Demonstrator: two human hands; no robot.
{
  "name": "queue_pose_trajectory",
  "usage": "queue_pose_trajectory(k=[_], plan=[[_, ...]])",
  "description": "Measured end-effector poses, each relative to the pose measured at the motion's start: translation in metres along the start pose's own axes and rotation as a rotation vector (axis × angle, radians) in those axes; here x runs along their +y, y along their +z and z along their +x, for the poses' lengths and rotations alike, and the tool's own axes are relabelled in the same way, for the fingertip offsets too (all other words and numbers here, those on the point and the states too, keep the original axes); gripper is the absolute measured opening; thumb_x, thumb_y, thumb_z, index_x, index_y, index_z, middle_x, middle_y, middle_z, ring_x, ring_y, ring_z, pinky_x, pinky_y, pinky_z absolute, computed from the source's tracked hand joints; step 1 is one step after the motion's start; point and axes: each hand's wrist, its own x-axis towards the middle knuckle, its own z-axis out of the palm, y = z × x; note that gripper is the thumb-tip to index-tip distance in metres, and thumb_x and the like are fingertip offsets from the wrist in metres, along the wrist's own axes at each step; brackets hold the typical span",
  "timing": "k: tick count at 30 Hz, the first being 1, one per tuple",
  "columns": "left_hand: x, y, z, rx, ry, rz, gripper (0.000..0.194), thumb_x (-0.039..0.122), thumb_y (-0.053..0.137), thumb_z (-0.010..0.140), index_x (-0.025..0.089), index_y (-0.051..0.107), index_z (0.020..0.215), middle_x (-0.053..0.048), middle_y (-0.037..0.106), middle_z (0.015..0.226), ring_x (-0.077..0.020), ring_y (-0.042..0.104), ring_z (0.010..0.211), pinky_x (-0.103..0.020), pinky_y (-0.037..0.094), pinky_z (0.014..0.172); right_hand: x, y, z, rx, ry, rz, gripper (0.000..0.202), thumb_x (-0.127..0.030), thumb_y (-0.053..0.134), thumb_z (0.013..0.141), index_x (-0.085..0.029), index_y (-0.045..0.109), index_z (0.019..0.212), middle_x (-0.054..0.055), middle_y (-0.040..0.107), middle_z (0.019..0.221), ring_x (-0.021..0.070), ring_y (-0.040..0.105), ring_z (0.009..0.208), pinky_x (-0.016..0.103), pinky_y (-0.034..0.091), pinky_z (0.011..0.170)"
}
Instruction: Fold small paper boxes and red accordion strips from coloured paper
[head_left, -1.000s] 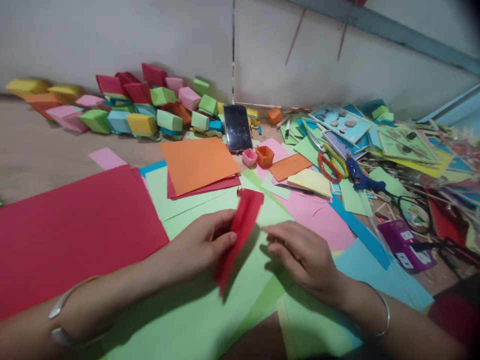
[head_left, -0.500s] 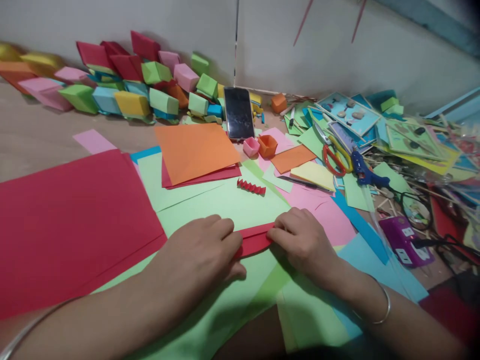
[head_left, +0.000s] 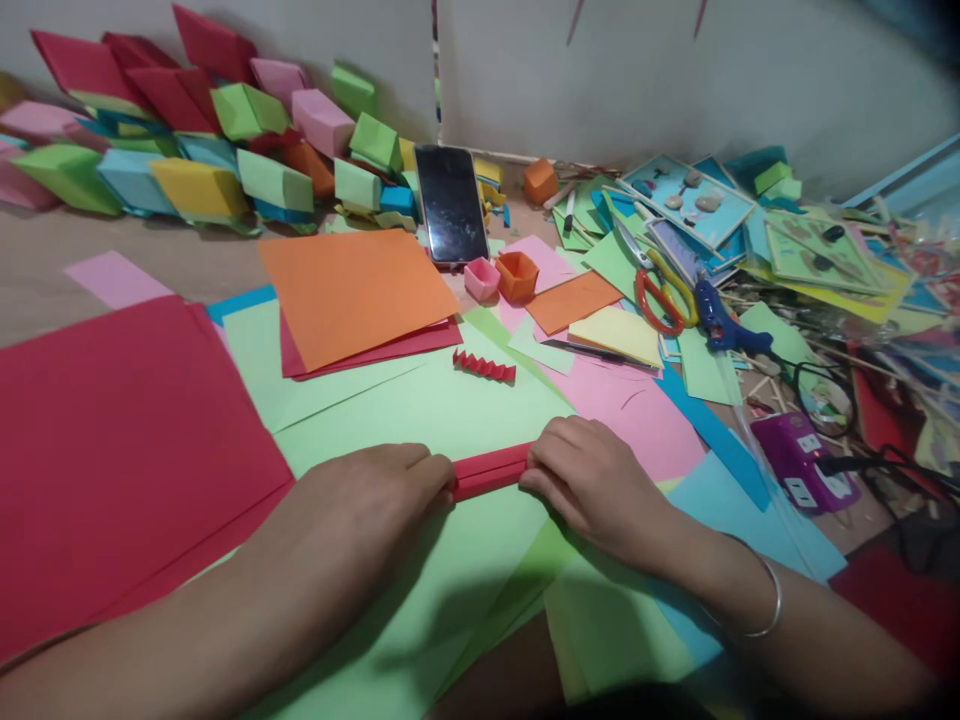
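Note:
A narrow folded strip of red paper (head_left: 491, 471) lies between my two hands, over light green sheets (head_left: 375, 410). My left hand (head_left: 386, 495) pinches its left end with curled fingers. At the right end, my right hand (head_left: 581, 475) grips the strip between thumb and fingers. A lengthwise fold line shows along the strip's middle. Just beyond it sits a small zigzag-folded red piece (head_left: 484, 366). Large red sheets (head_left: 127, 460) lie beside my left forearm.
Orange paper (head_left: 360, 290), a phone (head_left: 451, 205) and small pink (head_left: 481, 279) and orange (head_left: 517, 276) boxes lie beyond. Scissors (head_left: 660, 295), a blue glue gun (head_left: 724, 320) and a purple power block (head_left: 806, 462) are at right. Folded paper blocks (head_left: 199, 188) line the wall.
The strip's near edge, curved before, is now folded up into a narrower, straight band. My left hand has shifted left and its thumb has tucked in. The view has turned slightly right.

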Motion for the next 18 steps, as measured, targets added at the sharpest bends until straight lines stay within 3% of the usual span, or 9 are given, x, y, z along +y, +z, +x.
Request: queue_pose_trajectory(k=[3, 11, 18], plan=[[0.002, -0.002, 0.0, -0.091, -0.047, 0.074, 0.024, 0.019, 0.04, 0.091, 0.021, 0.059, 0.076, -0.003, 0.062, 0.067, -0.0206, 0.056, 0.057, -0.029, 0.031, 0.05, -0.003, -0.003, 0.0, -0.03, 0.081, 0.038, 0.021, -0.026, 0.049, 0.098, -0.016, 0.057, 0.081, 0.003, 0.057, 0.078, 0.0153, 0.046, 0.071, 0.029, 0.03, 0.063], [0.006, -0.007, 0.003, -0.093, -0.067, 0.13, 0.023, 0.021, 0.038, 0.091, 0.021, 0.052, 0.072, -0.004, 0.061, 0.065, -0.0213, 0.057, 0.059, -0.029, 0.033, 0.051, -0.009, -0.005, 0.0, -0.051, 0.201, 0.13, 0.011, -0.019, 0.052, 0.091, -0.017, 0.052, 0.08, 0.002, 0.055, 0.076, 0.0146, 0.046, 0.07, 0.027, 0.03, 0.062], [0.008, -0.013, 0.008, -0.182, -0.124, 0.142, 0.023, 0.024, 0.036, 0.092, 0.021, 0.052, 0.075, -0.005, 0.062, 0.069, -0.0221, 0.058, 0.062, -0.029, 0.033, 0.051, -0.008, -0.003, -0.002, -0.041, 0.2, 0.138, 0.012, -0.017, 0.046, 0.091, -0.017, 0.049, 0.079, 0.002, 0.051, 0.075, 0.015, 0.043, 0.07, 0.028, 0.03, 0.062]])
